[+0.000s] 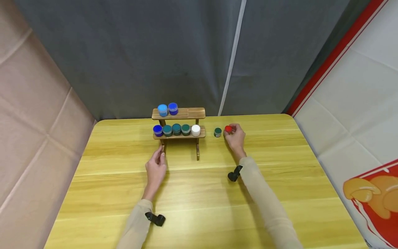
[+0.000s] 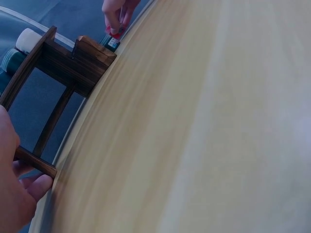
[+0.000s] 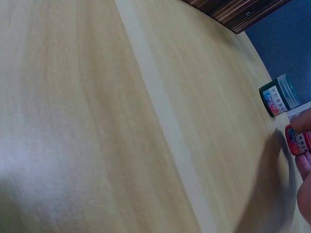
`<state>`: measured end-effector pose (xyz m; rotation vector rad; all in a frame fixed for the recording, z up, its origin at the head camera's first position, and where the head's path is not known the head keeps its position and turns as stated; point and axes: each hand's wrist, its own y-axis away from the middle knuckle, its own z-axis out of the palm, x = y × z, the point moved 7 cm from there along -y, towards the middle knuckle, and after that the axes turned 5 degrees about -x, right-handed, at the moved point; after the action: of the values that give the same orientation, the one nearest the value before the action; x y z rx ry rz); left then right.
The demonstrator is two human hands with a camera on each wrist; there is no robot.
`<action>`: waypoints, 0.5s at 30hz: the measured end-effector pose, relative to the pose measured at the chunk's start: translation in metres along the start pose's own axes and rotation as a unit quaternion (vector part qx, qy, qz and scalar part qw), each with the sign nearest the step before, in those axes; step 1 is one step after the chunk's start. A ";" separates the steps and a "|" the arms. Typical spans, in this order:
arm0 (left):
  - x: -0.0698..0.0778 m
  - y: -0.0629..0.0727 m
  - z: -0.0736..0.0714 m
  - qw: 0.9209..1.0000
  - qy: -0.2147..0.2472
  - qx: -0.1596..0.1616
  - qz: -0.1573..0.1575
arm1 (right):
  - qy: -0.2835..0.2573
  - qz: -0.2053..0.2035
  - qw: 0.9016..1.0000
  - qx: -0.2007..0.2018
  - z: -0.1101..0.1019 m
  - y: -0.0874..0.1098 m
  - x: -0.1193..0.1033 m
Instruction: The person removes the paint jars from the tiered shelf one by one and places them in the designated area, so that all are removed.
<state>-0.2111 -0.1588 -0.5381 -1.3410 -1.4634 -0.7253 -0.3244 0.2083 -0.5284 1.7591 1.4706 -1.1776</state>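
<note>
My right hand (image 1: 235, 139) pinches a small red paint jar (image 1: 228, 128) between thumb and fingers, at the back of the table. The right wrist view shows the printed label of this red jar (image 3: 296, 140). Just left of it stands a dark green paint jar (image 1: 217, 132), upright on the table. With its thumb and fingers, my left hand (image 1: 156, 170) grips the left foot of a two-tier wooden rack (image 1: 196, 113); in the left wrist view the fingers (image 2: 39, 187) wrap around that foot.
On the upper shelf sit a light blue jar (image 1: 162, 110) and a blue jar (image 1: 172, 109). The lower shelf carries a dark blue jar (image 1: 158, 130), several teal-green jars (image 1: 176, 129) and a white jar (image 1: 196, 130). A grey curtain (image 1: 124, 62) hangs behind the wooden table (image 1: 199, 207).
</note>
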 end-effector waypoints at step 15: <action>0.000 0.001 0.000 1.000 0.000 -0.001 -0.002 | 0.027 -0.004 1.000 -0.010 0.004 0.007 0.000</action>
<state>-0.2105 -0.1583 -0.5379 -1.3395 -1.4653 -0.7294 -0.3186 0.2037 -0.5311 1.7854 1.5172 -1.1248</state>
